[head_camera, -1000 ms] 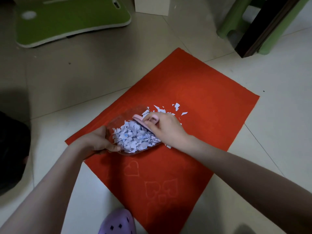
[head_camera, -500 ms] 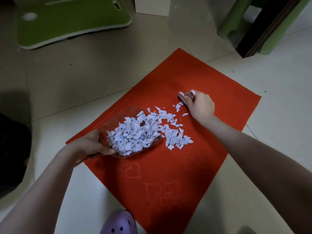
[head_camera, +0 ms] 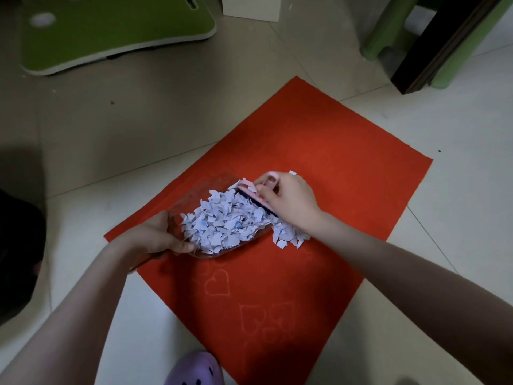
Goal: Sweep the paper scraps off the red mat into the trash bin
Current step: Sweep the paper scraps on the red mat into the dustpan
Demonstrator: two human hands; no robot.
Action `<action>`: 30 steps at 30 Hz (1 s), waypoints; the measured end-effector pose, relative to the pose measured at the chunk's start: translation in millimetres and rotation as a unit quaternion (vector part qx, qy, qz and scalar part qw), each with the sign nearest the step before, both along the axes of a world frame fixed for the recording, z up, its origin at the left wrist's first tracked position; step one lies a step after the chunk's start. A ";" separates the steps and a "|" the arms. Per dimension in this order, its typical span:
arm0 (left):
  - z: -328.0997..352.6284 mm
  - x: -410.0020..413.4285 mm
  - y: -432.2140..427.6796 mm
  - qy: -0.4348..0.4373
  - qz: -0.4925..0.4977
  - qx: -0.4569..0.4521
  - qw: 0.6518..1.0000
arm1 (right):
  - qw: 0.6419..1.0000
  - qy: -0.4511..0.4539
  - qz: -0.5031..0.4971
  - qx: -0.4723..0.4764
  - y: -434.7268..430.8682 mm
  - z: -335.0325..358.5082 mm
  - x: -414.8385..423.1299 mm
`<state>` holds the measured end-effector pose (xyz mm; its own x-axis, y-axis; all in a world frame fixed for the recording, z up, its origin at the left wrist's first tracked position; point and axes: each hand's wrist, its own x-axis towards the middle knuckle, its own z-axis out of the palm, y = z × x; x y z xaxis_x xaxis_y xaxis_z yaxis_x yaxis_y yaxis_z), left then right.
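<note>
the see-through plastic dustpan (head_camera: 194,187) is heaped so high that i'd worry a quick lift or tilt would send light bits over its low rim onto the floor. a harder shove from the small pink brush with dark bristles (head_camera: 249,190) could push them out the far side too. the white paper scraps (head_camera: 224,220) mostly lie in that pan, on the red felt mat (head_camera: 333,190). a smaller clump (head_camera: 288,237) sits outside the pan's lip, under the right wrist, and one bit (head_camera: 293,172) lies just beyond the brush. the left hand (head_camera: 155,237) has its fingers curled round the pan's near-left edge. the right hand (head_camera: 288,201) pinches the brush handle. the dark shape (head_camera: 16,259) at far left may be the bin; i can't tell.
</note>
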<state>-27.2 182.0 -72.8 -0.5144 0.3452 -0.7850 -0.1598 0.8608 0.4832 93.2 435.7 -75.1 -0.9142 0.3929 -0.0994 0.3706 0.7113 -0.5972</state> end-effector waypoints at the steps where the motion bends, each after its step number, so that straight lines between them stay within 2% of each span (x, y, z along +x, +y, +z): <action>1: -2.3 -0.8 -1.6 0.000 0.002 0.003 1.000 | 1.000 0.011 -0.009 0.001 4.2 4.0 1.8; 6: 3.2 4.5 0.9 -0.010 0.021 0.014 1.000 | 0.997 0.053 -0.039 0.040 28.0 14.0 -9.4; 11: 5.7 8.7 10.7 -0.021 0.025 0.016 0.999 | 0.997 0.012 -0.003 0.080 27.1 0.9 -35.9; 15: 4.4 5.2 8.7 -0.020 0.016 0.006 1.000 | 0.992 -0.040 0.070 0.092 16.1 -5.2 -32.7; 20: 2.2 1.6 5.0 -0.012 -0.004 -0.008 1.000 | 0.988 -0.066 0.132 0.044 20.8 0.4 -0.3; 23: -0.5 0.0 -0.8 -0.004 -0.004 -0.011 1.000 | 0.987 -0.042 0.156 0.019 26.4 9.9 13.9; 27: 5.0 3.9 -2.1 -0.026 0.037 0.012 0.999 | 0.994 0.036 0.099 -0.018 45.8 22.0 12.6; 30: 3.0 1.9 -3.2 -0.031 0.035 0.017 0.999 | 0.998 0.045 0.035 0.005 64.9 24.6 4.9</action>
<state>-25.3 178.8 -69.8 -0.4887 0.3370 -0.8048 -0.2493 0.8300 0.4990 98.1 500.6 -50.5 -0.9447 0.3277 -0.0124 0.2648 0.7398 -0.6186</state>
